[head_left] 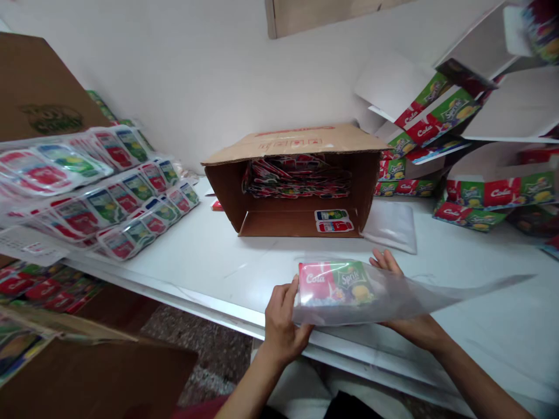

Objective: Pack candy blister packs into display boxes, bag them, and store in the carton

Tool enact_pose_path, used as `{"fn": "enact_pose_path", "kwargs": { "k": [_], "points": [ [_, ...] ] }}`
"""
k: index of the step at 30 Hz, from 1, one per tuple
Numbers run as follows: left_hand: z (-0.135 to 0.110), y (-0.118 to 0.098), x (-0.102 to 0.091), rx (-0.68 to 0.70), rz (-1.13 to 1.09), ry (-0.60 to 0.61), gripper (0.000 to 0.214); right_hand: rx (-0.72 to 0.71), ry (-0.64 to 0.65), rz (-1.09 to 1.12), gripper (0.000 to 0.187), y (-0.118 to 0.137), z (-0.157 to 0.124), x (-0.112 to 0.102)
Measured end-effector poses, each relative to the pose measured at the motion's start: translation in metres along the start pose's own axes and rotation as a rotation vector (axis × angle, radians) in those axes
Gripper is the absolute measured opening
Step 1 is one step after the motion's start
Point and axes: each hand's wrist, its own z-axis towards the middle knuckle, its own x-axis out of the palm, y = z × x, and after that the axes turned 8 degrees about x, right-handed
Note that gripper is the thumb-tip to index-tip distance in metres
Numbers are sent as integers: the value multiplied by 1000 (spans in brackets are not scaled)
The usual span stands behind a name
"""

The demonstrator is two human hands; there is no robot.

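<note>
Left hand [283,320] gripping the left end of a Cola-and-Sprite pack [334,283], right hand [392,265] outstretched behind its clear sleeve [437,295], pack by the white table's [209,262] near edge, long axis left-right, lettering upright, sleeve tail pointing right.

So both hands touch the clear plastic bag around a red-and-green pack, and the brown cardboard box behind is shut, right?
The brown cardboard box behind the clear plastic bag isn't shut: the head view shows its near side open.
</note>
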Motion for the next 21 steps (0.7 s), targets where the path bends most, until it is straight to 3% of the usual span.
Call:
{"fn": "enact_pose_path", "kwargs": {
  "k": [3, 5, 9, 11, 15, 21],
  "points": [
    [-1, 1, -2, -46, 12, 84, 55, -18, 188, -42, 101, 5, 12, -7],
    [0, 4, -4, -56, 26, 126, 57, 31, 245, -52, 99, 3, 17, -7],
    [9, 12, -12, -100, -78, 169, 97, 112, 307, -46, 100, -8, 15, -1],
    [13, 18, -14, -101, -229, 274, 106, 135, 337, -48, 98, -13, 12, 5],
    [14, 33, -5, -76, -464, 424, 101, 144, 326, -56, 98, -17, 7, 14],
    [9, 45, -1, -54, -383, 453, 101, 111, 218, 8, 120, -10, 1, 10]
  ]
}}
